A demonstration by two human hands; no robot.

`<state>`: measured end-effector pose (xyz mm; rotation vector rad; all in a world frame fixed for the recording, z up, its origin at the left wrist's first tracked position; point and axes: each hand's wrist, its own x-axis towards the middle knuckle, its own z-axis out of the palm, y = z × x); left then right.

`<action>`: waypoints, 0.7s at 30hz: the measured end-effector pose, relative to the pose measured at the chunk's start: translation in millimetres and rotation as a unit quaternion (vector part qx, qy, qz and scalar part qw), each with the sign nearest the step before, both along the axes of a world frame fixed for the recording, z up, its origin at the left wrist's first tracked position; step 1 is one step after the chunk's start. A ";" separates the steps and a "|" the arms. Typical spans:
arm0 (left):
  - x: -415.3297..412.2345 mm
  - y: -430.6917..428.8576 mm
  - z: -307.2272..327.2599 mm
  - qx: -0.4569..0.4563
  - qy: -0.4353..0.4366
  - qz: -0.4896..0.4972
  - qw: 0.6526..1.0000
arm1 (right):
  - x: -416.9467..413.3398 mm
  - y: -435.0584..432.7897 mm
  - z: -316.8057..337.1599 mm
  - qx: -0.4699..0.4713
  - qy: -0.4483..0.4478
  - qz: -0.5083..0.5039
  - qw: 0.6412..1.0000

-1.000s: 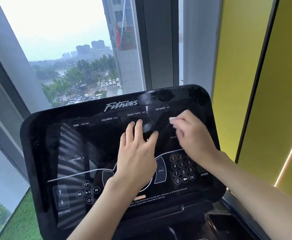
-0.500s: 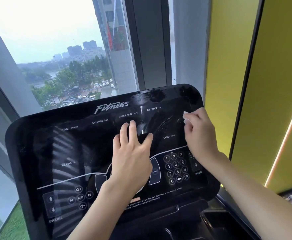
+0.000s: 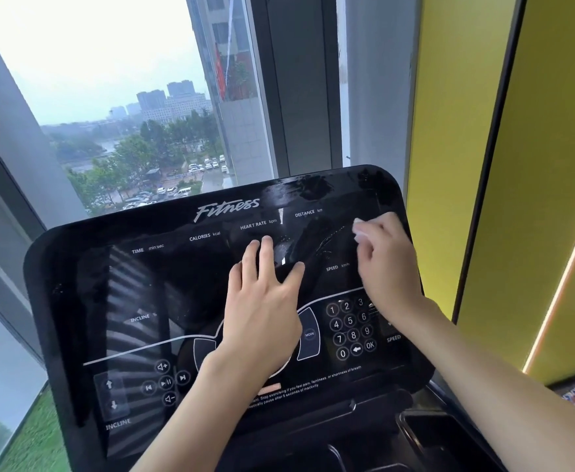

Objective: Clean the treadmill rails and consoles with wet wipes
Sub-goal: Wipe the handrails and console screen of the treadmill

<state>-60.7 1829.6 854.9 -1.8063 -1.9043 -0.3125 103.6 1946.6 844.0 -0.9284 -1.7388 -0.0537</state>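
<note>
At the far left, a window (image 3: 109, 97) looks out over a car park and trees. Below it stands the treadmill console (image 3: 143, 301), a wide, glossy black panel tilted toward the person, with printed incline and media controls on its left part. It looks rigid and smooth, so a wipe should slide easily across it. The gloss will likely show every streak, and a hard push could trigger the flat buttons or rock the panel.

The left hand (image 3: 262, 308) lies flat near the console's centre with its fingers straight and spread. Its grip is fully open and holds nothing, and it seems to be steadying the panel.

To its right, faint wet streaks (image 3: 330, 240) mark the glass below the DISTANCE label. The wet wipe (image 3: 359, 229) is at the console's upper right, and only a small white edge of it shows. It is probably light, limp and damp, best bunched into a pad under the fingertips rather than held by a corner. The right hand (image 3: 388, 267) has it that way, with the grip curled closed around the wipe and pressing it to the glass above the number keypad (image 3: 350, 328).

A yellow wall panel (image 3: 449, 165) lies beyond.
</note>
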 end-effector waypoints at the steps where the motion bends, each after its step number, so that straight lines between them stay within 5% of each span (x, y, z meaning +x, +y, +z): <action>1: -1.1 -0.3 -0.1 -0.001 -0.003 -0.002 1.000 | -3.0 -2.0 2.2 -0.015 0.022 -0.013 1.000; 5: -6.7 -2.3 0.4 0.003 -0.022 -0.026 0.999 | -14.2 -11.4 5.2 0.040 -0.088 0.037 0.995; 10: -16.5 -7.7 0.9 0.029 -0.052 -0.012 0.998 | -26.6 -6.7 15.5 -0.027 0.067 -0.031 0.997; 16: -23.2 -8.7 5.5 0.036 -0.086 -0.042 0.995 | -67.5 -22.6 12.9 0.021 -0.009 0.024 0.999; 21: -32.9 -9.2 12.8 0.057 -0.120 -0.074 0.988 | -86.8 -42.7 8.0 0.085 -0.162 0.105 0.977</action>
